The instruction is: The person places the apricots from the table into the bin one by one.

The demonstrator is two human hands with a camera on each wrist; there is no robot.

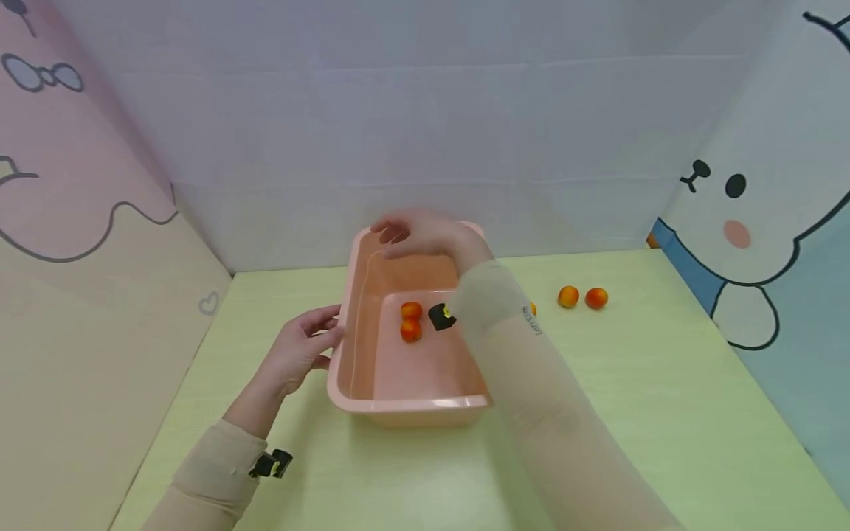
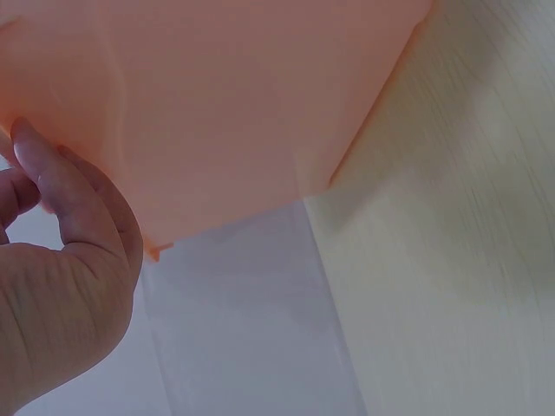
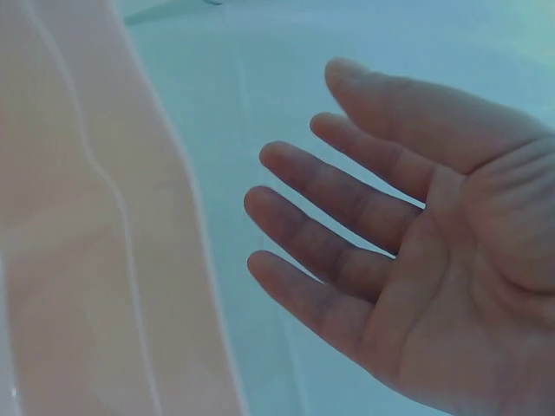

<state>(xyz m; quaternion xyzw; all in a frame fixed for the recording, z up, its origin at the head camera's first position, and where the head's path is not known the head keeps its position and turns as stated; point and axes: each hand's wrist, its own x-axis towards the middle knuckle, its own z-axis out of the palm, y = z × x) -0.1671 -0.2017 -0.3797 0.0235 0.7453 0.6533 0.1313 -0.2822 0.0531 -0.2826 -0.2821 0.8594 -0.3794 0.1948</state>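
Observation:
A pink plastic basin [image 1: 425, 404] stands on the table, with two small orange-red tomatoes [image 1: 411, 330] side by side on its floor. My left hand [image 1: 299, 350] holds the basin's left side near the rim, and in the left wrist view its thumb and fingers [image 2: 65, 186] close on the edge. Over the basin's far end is my right hand [image 1: 425, 234], slightly blurred. The right wrist view shows that hand's fingers [image 3: 321, 238] spread and holding nothing, beside the basin wall [image 3: 165, 217]. My right forearm hides part of the basin's right side.
On the table [image 1: 664, 383], right of the basin, lie an orange tomato [image 1: 568, 296] and a redder tomato [image 1: 597, 298]. Another tomato [image 1: 533, 309] peeks out from behind my right sleeve. A pale wall [image 1: 319, 147] rises behind the table, with cartoon-printed panels at both sides.

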